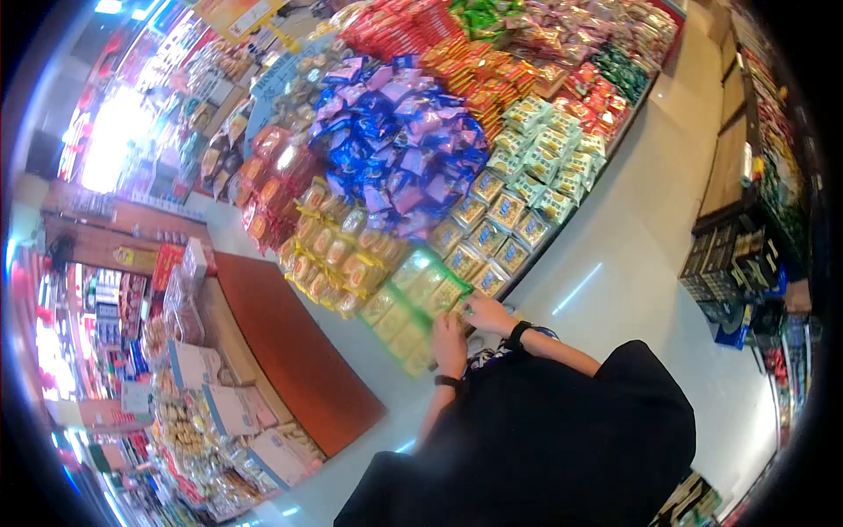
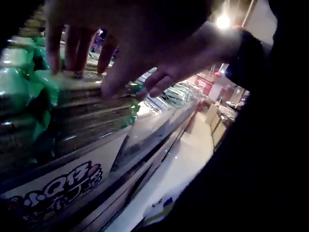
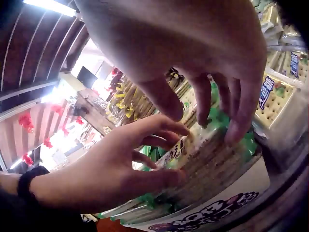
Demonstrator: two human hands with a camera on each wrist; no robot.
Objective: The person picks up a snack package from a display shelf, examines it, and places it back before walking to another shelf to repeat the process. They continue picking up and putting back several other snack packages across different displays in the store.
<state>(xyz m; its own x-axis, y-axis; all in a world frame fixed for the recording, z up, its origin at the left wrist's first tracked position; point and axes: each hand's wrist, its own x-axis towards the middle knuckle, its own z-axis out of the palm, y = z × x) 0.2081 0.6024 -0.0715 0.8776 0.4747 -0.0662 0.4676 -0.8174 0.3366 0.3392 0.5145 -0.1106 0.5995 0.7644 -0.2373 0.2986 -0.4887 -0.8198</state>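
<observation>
Both hands are at the near corner of a display, on green-edged clear cracker packs [image 1: 413, 303]. The left hand [image 1: 448, 342] has its fingers over the top of a cracker pack [image 3: 193, 154] and its thumb against the front edge. Beside it, the right hand [image 1: 486, 312] reaches down from above, thumb and fingers bent around the same pack's upper side. In the left wrist view, the left hand [image 2: 125, 43] arches over the layered pack edges [image 2: 91, 108], with the right hand [image 2: 169, 72] behind. The right wrist view shows the right hand [image 3: 193, 53] closest to the camera.
Yellow-printed square cracker packs [image 1: 486, 237] adjoin on the right, yellow-wrapped packs [image 1: 329, 255] on the left. Blue and purple packets [image 1: 395, 145] pile up behind. A printed white panel [image 2: 63, 186] fronts the display. A brown-topped counter [image 1: 281, 338] stands left; shelving [image 1: 746, 176] lines the right.
</observation>
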